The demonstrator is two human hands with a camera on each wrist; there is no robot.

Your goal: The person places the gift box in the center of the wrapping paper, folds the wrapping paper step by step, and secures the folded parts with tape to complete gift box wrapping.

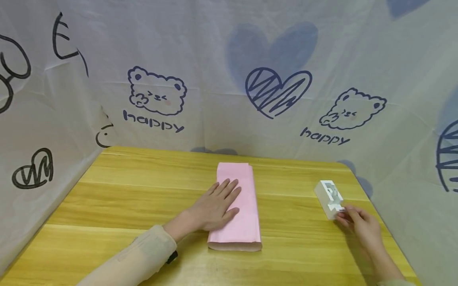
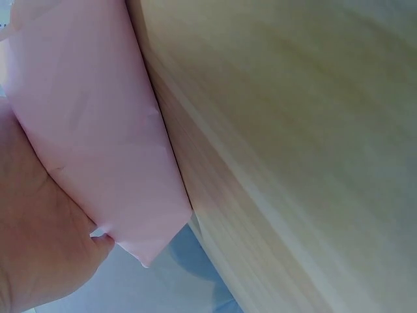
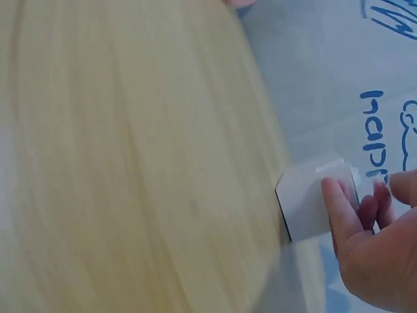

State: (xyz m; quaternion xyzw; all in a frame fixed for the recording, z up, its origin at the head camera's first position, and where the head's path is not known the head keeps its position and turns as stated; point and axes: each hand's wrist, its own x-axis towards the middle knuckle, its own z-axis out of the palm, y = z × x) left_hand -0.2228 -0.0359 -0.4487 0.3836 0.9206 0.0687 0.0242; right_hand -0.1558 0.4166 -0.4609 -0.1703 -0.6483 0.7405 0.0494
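A folded pink paper (image 1: 239,206), shaped like a flattened tube or bag, lies lengthwise on the table, its near end slightly gaping. My left hand (image 1: 216,206) rests flat on it with the fingers spread; the left wrist view has the hand (image 2: 45,228) along the paper's (image 2: 104,124) side. To the right stands a white tape dispenser (image 1: 326,198) with a clear roll inside. At its near end my right hand (image 1: 363,226) pinches the end of the tape between thumb and forefinger. In the right wrist view, other fingers of that hand (image 3: 378,254) touch the dispenser's (image 3: 303,202) side.
The wooden table (image 1: 143,190) runs under everything, with its right edge close to the dispenser. A pale cloth (image 1: 214,99) printed with bears and hearts hangs behind and at both sides. A dark band (image 1: 172,257) shows at the left cuff.
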